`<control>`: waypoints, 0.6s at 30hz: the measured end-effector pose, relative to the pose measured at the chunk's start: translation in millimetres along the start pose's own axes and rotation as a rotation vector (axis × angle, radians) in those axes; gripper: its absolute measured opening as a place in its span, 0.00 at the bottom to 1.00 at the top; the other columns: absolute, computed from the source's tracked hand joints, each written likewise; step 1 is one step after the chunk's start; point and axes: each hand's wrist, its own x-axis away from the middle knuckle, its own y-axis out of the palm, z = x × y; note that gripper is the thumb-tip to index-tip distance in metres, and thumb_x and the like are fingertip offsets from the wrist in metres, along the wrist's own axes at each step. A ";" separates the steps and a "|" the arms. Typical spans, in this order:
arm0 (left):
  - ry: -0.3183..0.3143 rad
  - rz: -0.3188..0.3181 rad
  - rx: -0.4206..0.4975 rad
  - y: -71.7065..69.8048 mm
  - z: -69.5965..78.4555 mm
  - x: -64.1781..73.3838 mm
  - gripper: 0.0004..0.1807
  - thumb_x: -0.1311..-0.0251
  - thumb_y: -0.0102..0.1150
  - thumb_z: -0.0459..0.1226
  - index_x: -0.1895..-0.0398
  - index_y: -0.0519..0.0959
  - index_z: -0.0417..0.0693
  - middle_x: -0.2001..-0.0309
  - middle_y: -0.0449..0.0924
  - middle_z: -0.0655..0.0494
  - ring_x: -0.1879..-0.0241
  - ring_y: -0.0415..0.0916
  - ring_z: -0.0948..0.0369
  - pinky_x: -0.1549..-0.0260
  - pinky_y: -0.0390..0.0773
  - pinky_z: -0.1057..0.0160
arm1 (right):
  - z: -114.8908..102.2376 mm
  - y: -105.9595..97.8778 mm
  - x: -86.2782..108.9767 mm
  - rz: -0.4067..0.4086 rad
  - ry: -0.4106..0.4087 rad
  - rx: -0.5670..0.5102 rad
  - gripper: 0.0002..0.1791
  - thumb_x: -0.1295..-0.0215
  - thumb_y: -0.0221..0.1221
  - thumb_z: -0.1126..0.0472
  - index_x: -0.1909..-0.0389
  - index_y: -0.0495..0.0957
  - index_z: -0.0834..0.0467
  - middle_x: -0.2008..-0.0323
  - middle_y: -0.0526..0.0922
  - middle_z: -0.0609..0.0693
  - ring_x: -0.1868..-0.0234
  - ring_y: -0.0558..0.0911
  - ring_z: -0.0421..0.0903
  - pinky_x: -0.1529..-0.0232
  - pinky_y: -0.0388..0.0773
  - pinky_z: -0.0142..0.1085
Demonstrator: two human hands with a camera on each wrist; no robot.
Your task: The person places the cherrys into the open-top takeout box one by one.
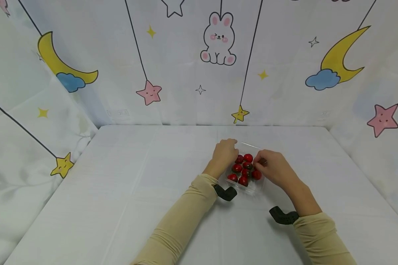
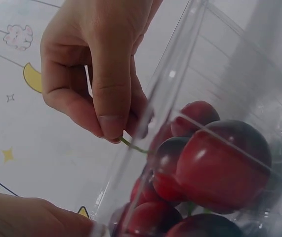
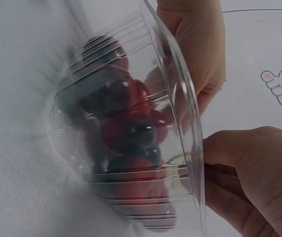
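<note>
A clear plastic container (image 1: 252, 191) holds several red cherries (image 1: 243, 180) with dark patches; they look large and glossy. My right hand (image 1: 275, 167) is at its right side, above the rim. In the left wrist view that hand (image 2: 103, 74) pinches a thin green stem (image 2: 138, 148) between thumb and finger, and the stem leads down into the cherries (image 2: 224, 168). At the container's left far side, my left hand (image 1: 223, 152) holds the edge, its fingertips partly hidden. The right wrist view shows the left hand (image 3: 197, 49) behind the clear wall (image 3: 180, 74).
A white cloth covers the table (image 1: 119, 184). Behind it hangs a white curtain (image 1: 185, 55) printed with moons, stars and a rabbit. Each wrist carries a black camera mount, the left one (image 1: 225, 193) close to the container's near left corner and the right one (image 1: 283, 216) farther off.
</note>
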 end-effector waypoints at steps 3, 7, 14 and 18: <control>-0.007 -0.003 0.004 -0.1 0.5 0.0 0.21 0.35 0.52 0.39 0.39 0.74 0.52 0.43 0.79 0.55 0.71 0.75 0.61 0.83 0.70 0.70 | -0.7 0.6 -0.2 -0.019 -0.002 -0.011 0.03 0.41 0.60 0.67 0.69 0.79 0.56 0.67 0.84 0.51 0.64 0.83 0.47 0.61 0.82 0.45; -0.006 -0.005 0.004 -0.5 0.8 0.2 0.21 0.34 0.52 0.39 0.38 0.74 0.52 0.43 0.79 0.55 0.71 0.75 0.61 0.83 0.70 0.70 | -1.2 1.5 -0.6 -0.031 -0.016 -0.012 0.03 0.42 0.61 0.67 0.69 0.79 0.56 0.67 0.84 0.50 0.66 0.82 0.45 0.63 0.82 0.42; 0.003 -0.001 -0.014 -2.2 1.5 2.3 0.21 0.34 0.52 0.39 0.39 0.74 0.52 0.43 0.79 0.55 0.68 0.75 0.61 0.79 0.70 0.70 | -0.4 2.7 0.1 -0.040 -0.017 -0.006 0.03 0.42 0.61 0.67 0.70 0.78 0.56 0.68 0.84 0.50 0.66 0.82 0.44 0.65 0.82 0.40; 0.000 -0.005 -0.004 -3.1 1.4 3.1 0.21 0.34 0.52 0.39 0.39 0.74 0.52 0.43 0.79 0.55 0.68 0.75 0.61 0.79 0.71 0.69 | 0.1 2.5 0.3 -0.061 -0.021 -0.011 0.03 0.42 0.61 0.68 0.71 0.78 0.57 0.68 0.84 0.51 0.65 0.83 0.46 0.65 0.82 0.40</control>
